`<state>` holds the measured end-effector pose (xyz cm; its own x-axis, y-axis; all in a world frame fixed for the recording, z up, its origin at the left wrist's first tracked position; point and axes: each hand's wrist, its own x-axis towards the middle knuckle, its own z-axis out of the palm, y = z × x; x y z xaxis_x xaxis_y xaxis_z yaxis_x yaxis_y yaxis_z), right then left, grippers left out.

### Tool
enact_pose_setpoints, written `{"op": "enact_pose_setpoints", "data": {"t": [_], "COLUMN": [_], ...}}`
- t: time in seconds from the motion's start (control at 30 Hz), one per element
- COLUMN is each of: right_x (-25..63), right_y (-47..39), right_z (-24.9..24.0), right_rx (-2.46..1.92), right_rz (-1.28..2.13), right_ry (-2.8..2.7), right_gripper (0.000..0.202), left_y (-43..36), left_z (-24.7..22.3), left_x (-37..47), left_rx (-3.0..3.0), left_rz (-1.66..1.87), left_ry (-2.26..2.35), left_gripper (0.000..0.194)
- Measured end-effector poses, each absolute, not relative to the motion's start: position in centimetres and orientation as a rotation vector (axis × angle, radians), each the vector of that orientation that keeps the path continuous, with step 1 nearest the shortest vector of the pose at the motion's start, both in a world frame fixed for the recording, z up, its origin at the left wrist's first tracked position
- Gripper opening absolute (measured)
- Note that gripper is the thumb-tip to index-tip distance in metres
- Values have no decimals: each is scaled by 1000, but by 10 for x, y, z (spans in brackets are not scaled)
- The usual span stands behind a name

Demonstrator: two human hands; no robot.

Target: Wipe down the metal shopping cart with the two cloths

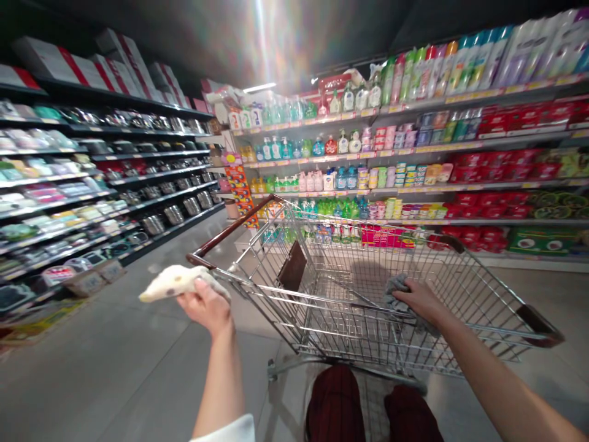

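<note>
A metal shopping cart (331,294) stands sideways in front of me, its brown handle (239,227) on the left. My left hand (206,307) is closed around a cream-white cloth (172,282) with a few darker spots, beside the handle's near end. On the cart's near top rail, my right hand (421,301) grips a crumpled grey cloth (396,288). Part of that grey cloth hangs below the hand against the wire side. Through the wires, no goods show in the basket.
Shelves of bottles and tubs (340,147) run behind the cart. Red packs (497,166) fill their right part. On the left, dark shelves hold metal pots (175,213) and other wares, with cardboard boxes (89,279) low down. Grey floor tiles (133,362) lie between.
</note>
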<state>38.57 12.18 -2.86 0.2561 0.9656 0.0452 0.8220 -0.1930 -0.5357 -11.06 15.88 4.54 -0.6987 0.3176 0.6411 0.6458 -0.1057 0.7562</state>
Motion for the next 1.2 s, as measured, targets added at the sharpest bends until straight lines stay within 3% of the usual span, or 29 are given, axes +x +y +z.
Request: {"op": "enact_pose_setpoints", "data": {"t": [0.17, 0.33, 0.6, 0.87, 1.2], "right_x": [381, 375, 375, 372, 372], "right_y": [121, 120, 115, 114, 114], "right_z": [-22, -17, -18, -11, -12], "right_rx": [-2147, -2180, -2130, -2148, -2132], "right_rz": [381, 392, 372, 353, 352], "right_ry": [-1628, -1625, -1610, -1642, -1603], "right_gripper": [21, 24, 20, 22, 17], "left_y": [200, 204, 187, 148, 90], "left_z": [98, 87, 53, 10, 9], "left_x": [-147, -136, -100, -3, 140], "left_rx": [-1417, -1682, -1474, -2037, -2686], "left_rz": [-1151, -628, -851, -755, -853], "left_ry": [-1898, -1698, -1754, -1497, -1098], "left_gripper": [48, 48, 43, 36, 28]}}
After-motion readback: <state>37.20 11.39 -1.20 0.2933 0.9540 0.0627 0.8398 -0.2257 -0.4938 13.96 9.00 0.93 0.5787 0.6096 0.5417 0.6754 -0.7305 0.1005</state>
